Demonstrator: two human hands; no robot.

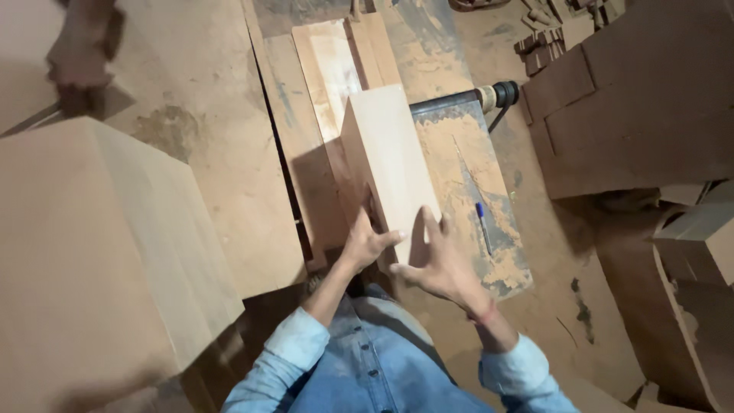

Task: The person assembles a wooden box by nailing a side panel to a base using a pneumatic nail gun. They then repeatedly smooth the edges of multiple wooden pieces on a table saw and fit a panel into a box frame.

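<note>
A long pale wooden block (pixel 386 157) stands on its edge across a dusty metal work surface (pixel 489 229). My left hand (pixel 365 243) presses against the block's near left side, thumb up on its face. My right hand (pixel 440 264) sits at the block's near end with fingers spread, touching its right face. Both arms wear light blue denim sleeves.
A blue pen (pixel 483 223) lies on the metal surface right of the block. Flat boards (pixel 329 69) lie behind it. A large pale wooden box (pixel 99 252) fills the left. Another person's hand (pixel 76 65) shows at top left. Brown wooden pieces (pixel 627 115) stack at right.
</note>
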